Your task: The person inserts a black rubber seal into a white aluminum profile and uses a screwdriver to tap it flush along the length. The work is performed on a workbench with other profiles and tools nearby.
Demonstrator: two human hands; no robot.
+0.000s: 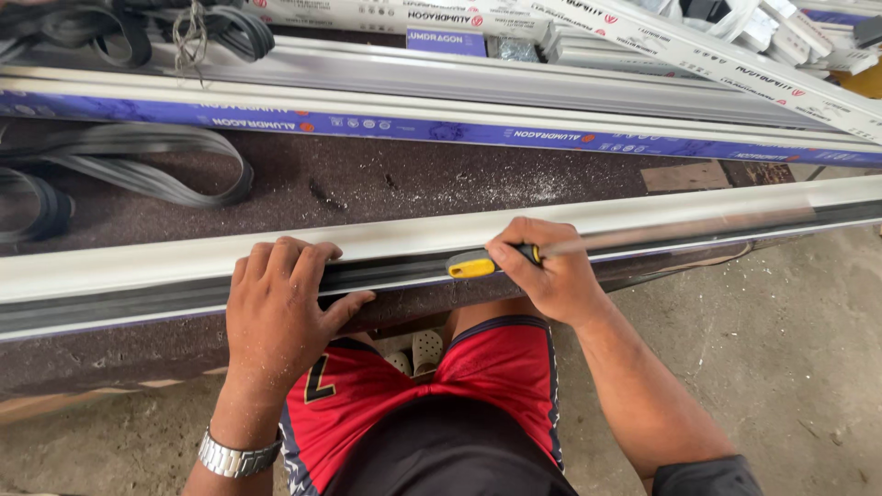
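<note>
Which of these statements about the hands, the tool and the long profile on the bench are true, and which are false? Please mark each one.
1. The right hand holds a yellow and black tool handle. True.
2. The left hand holds a hammer. False: it presses flat on the long white profile.
3. A metal watch is on the left wrist. True.
4. The black rubber strips lie on the floor. False: they lie on the workbench.
5. The shorts are green. False: they are red.
</note>
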